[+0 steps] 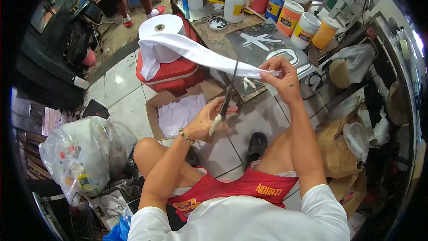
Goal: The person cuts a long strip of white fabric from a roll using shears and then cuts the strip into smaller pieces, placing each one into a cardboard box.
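Note:
From a large roll of white cloth [160, 27] on a red cooler [178, 78], a white strip [205, 56] stretches to the right. My right hand [281, 78] pinches the free end of that strip. A long dark blade with a pale handle [216, 124] is in my left hand [209, 119]. The blade points up and its upper part overlaps the strip. Whether the blade touches the cloth cannot be told. Below the roll, an open cardboard box [155, 117] holds folded white cloth [182, 114].
Paint jars [290, 15] line the worktable [209, 33], beside a dark stencil sheet [238, 40]. A clear plastic bag [96, 151] lies at left, a brown carton [336, 151] at right. Another person's legs [133, 6] are at the top left.

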Action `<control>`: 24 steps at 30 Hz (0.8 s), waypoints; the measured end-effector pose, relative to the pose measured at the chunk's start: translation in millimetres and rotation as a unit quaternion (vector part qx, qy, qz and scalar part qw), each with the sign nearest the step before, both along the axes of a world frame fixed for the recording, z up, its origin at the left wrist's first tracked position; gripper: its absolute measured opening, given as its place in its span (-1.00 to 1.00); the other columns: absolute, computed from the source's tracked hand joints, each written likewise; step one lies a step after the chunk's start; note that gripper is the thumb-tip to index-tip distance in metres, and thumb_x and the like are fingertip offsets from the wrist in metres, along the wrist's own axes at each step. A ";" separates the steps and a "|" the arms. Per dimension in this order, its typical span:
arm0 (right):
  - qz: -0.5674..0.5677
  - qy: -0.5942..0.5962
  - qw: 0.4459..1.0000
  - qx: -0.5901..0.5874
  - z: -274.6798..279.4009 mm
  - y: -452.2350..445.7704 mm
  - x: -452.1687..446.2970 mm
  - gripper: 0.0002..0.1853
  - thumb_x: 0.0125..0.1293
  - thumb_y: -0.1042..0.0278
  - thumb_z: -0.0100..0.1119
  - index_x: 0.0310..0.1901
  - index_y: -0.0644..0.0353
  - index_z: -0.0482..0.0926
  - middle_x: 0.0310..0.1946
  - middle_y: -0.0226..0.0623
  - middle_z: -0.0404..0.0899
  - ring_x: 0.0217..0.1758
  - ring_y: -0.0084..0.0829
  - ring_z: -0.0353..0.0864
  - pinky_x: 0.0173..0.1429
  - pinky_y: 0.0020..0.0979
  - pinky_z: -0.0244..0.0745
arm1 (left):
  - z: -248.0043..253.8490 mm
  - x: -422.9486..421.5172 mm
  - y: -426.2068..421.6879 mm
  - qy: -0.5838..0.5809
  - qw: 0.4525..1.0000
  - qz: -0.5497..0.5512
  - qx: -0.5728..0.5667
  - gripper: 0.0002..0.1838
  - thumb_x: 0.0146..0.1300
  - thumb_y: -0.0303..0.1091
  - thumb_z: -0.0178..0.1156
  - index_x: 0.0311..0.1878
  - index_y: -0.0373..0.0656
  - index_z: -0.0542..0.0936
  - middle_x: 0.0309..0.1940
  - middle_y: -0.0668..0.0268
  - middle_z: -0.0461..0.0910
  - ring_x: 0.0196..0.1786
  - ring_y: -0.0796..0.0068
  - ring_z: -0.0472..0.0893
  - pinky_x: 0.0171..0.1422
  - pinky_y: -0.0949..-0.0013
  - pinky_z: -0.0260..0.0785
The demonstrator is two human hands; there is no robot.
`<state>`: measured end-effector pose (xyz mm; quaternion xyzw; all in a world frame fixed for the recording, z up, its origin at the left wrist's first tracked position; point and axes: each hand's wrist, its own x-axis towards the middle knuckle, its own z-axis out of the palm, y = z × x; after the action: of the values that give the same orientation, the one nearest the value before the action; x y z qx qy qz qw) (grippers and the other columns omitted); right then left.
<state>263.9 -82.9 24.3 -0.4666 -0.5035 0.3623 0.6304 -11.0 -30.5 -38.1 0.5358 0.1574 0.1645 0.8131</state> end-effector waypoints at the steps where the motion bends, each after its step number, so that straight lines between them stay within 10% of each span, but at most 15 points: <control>1: -0.001 0.001 1.000 0.001 0.5 -0.4 0.2 -0.76 0.16 0.58 0.38 -0.23 0.19 0.49 -0.20 -0.30 0.63 -0.20 -0.58 0.62 -0.16 -0.51 0.53 | 3.5 -1.4 3.7 -0.010 1.000 0.009 0.021 -0.01 0.03 -0.32 0.55 0.46 -0.21 0.15 0.35 0.08 0.41 0.40 0.33 0.40 0.38 0.35 0.28; 9: 0.124 -0.024 0.980 -0.151 11.3 -0.6 6.4 -0.54 0.15 0.50 0.35 0.11 0.27 0.49 -0.10 -0.30 0.60 -0.08 -0.59 0.56 0.05 -0.53 0.46 | 2.0 -9.1 7.6 0.029 0.999 0.000 0.037 -0.05 -0.01 -0.33 0.58 0.43 -0.17 0.25 0.26 0.12 0.49 0.24 0.47 0.51 0.07 0.46 0.50; 14: 0.094 0.043 0.976 -0.191 4.1 7.4 -5.4 -0.67 0.30 0.12 0.38 -0.12 0.24 0.68 -0.29 -0.49 0.63 -0.24 -0.73 0.51 -0.17 -0.59 0.37 | 3.2 -7.9 -0.6 0.043 0.998 -0.028 0.022 -0.12 0.02 -0.53 0.39 0.44 -0.33 0.21 0.26 0.23 0.45 0.31 0.43 0.51 0.23 0.47 0.42; 21: 0.164 -0.036 0.956 -0.242 3.3 8.0 -6.3 -0.69 0.31 0.18 0.35 -0.08 0.25 0.66 -0.31 -0.52 0.58 -0.20 -0.70 0.52 -0.18 -0.62 0.38 | 9.3 -9.1 -6.2 0.033 0.999 -0.039 0.021 -0.07 0.02 -0.43 0.52 0.45 -0.17 0.23 0.23 0.05 0.51 0.16 0.49 0.54 0.02 0.46 0.49; 24: 0.128 0.014 0.988 -0.086 5.5 7.5 -20.0 -0.72 0.29 0.23 0.36 -0.10 0.26 0.62 -0.19 -0.41 0.59 -0.14 -0.66 0.56 -0.16 -0.61 0.47 | 7.6 -6.0 -9.3 0.003 0.997 -0.074 0.026 -0.04 0.03 -0.41 0.53 0.47 -0.19 0.19 0.25 0.01 0.49 0.27 0.34 0.52 0.18 0.38 0.46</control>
<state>244.0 -75.4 29.8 -0.4454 -0.5172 0.4884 0.5437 -17.0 -39.8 -30.5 0.5672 0.1150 0.1063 0.8085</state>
